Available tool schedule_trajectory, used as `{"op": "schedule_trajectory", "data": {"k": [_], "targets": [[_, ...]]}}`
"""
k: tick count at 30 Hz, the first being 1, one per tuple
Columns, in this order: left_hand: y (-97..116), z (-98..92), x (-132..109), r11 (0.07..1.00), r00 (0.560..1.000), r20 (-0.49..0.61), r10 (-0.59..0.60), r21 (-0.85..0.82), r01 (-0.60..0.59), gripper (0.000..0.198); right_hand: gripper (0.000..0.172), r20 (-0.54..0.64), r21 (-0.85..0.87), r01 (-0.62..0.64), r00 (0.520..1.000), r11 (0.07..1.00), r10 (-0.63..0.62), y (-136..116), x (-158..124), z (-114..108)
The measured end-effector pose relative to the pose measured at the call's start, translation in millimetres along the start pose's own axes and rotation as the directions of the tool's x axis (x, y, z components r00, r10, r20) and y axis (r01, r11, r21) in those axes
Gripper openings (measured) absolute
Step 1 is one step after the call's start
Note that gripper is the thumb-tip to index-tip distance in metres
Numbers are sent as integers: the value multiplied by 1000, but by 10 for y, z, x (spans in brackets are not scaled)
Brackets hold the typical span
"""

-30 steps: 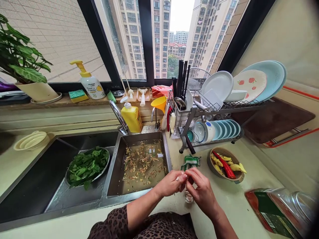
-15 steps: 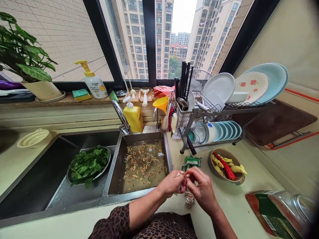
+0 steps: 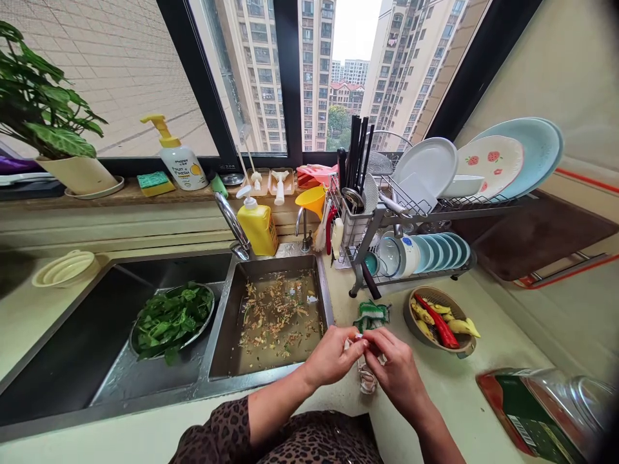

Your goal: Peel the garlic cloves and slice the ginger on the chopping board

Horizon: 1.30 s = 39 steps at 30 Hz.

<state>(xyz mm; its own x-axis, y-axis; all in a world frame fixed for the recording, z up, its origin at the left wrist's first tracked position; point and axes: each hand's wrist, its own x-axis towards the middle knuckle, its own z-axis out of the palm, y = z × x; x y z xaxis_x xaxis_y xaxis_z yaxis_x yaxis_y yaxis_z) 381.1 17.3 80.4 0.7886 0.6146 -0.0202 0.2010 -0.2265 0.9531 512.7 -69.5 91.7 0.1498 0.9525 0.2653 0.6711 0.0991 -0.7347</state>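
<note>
Kitchen window bay, high-rise towers beyond the glass. Pale table (image 3: 464, 393) running beneath the sill, stainless double sink (image 3: 251, 380) set into it. Right basin: shallow murky water with scattered vegetable scraps (image 3: 278, 322). Left basin: steel bowl (image 3: 200, 332) of leafy greens (image 3: 169, 319). Yellow dish-soap bottle (image 3: 258, 227) behind the basins, beside a gooseneck faucet (image 3: 232, 222). Wire dish rack (image 3: 387, 219) loaded with plates, farther right on the table.

Left hand (image 3: 333, 356) and right hand (image 3: 394, 374) close together above the table, just past the sink's front edge. Fingers of both curled inward, pinching a small pale garlic clove (image 3: 358, 336), mostly hidden by the grip. Papery garlic bulb (image 3: 367, 380) directly below the hands. Green scrubbing pad (image 3: 372, 316) just beyond them, apart from both. Woven basket of yellow and red chili peppers (image 3: 438, 319) farther right.
</note>
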Motion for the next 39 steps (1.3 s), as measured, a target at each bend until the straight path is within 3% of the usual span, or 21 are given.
{"op": "schedule_trajectory", "data": {"k": [3, 5, 8, 11, 15, 21, 26, 31, 39], "targets": [[-14, 23, 20, 988, 998, 26, -51, -144, 54, 31, 11, 6, 85, -50, 999, 995, 50, 7, -7, 14], [-55, 52, 32, 935, 991, 74, -109, -332, 128, 32, 9, 26, 264, -151, 988, 953, 150, 41, -17, 18], [-134, 85, 42, 850, 986, 78, -150, -499, 169, 35, 18, 100, 607, -322, 938, 726, 332, 120, -40, 27], [-192, 82, 40, 847, 983, 33, -179, -503, 171, 37, 25, 157, 785, -384, 882, 486, 444, 180, -61, 29], [-179, 45, 30, 887, 983, 80, -167, -424, 185, 34, 29, 152, 853, -370, 851, 368, 502, 194, -72, 21], [-79, 13, 13, 953, 988, 137, -72, -284, 109, 28, 31, 201, 804, -410, 869, 430, 453, 204, -84, 37], [-42, -1, -14, 995, 982, 188, 34, -94, -16, 32, 32, 175, 739, -392, 897, 548, 406, 131, -59, 11], [-18, -21, -7, 997, 978, 206, 40, 63, -54, 27, 29, 180, 650, -406, 903, 642, 390, 78, -48, -15], [-28, -13, -2, 990, 989, 132, 69, 114, -84, 23, 32, 118, 557, -396, 908, 730, 402, 3, -18, 34]]}}
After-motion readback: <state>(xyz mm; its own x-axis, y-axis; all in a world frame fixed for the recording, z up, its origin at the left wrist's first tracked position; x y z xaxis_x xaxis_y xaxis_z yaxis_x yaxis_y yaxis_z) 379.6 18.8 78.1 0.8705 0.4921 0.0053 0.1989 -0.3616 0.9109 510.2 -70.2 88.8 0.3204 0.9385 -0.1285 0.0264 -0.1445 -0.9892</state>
